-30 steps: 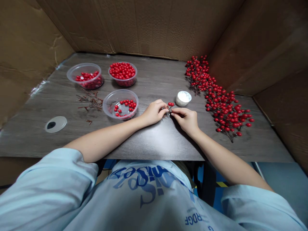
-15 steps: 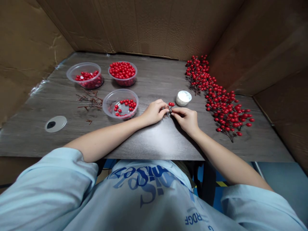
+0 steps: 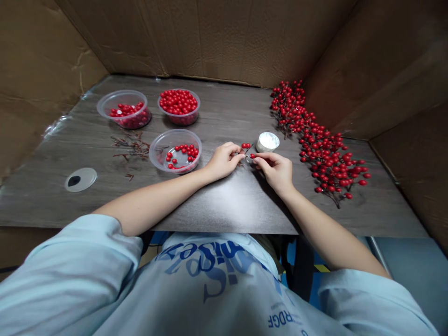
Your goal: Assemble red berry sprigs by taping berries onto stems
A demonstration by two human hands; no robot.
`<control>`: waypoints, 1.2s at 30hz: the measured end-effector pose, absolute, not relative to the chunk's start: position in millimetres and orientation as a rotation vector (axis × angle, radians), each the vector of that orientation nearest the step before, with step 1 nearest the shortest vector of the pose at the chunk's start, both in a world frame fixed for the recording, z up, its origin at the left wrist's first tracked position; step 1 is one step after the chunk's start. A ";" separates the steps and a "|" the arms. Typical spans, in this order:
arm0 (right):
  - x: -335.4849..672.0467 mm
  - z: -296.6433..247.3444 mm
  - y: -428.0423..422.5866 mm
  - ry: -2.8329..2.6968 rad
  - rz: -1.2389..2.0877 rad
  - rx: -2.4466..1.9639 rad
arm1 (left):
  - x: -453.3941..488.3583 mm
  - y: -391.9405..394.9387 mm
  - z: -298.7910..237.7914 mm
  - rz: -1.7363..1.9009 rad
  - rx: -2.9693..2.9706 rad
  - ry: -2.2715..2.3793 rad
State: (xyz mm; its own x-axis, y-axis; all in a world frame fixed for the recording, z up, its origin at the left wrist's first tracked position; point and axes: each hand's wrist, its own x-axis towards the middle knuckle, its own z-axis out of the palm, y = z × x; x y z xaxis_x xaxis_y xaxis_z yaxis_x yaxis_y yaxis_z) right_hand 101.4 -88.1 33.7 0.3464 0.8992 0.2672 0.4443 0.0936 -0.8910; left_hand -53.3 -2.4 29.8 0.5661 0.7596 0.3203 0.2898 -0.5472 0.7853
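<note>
My left hand [image 3: 222, 161] is closed in a pinch on a small berry sprig [image 3: 246, 146] with red berries at its tip, just above the dark wooden table [image 3: 224, 205]. My right hand [image 3: 276, 169] is closed too, its fingertips pinching a single red berry [image 3: 252, 156] right beside the sprig. Both hands rest on the table near its middle. A small white cup [image 3: 267, 141] stands just behind my right hand.
Three clear plastic bowls stand at the left: one with few berries [image 3: 175, 150], one full [image 3: 178, 107], one partly filled [image 3: 123, 109]. Bare brown stems [image 3: 133, 145] lie between them. Red berry branches [image 3: 317, 144] lie along the right. Cardboard walls surround the table. A round lid [image 3: 80, 179] lies front left.
My hands have drawn slightly apart. The sprig has risen a little with my left hand, and a single berry now shows at my right fingertips.
</note>
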 end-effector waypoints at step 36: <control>87.6 36.5 -86.1 -1.053 1.092 -1.357 | -55.7 -9.4 35.2 1.049 2.099 0.875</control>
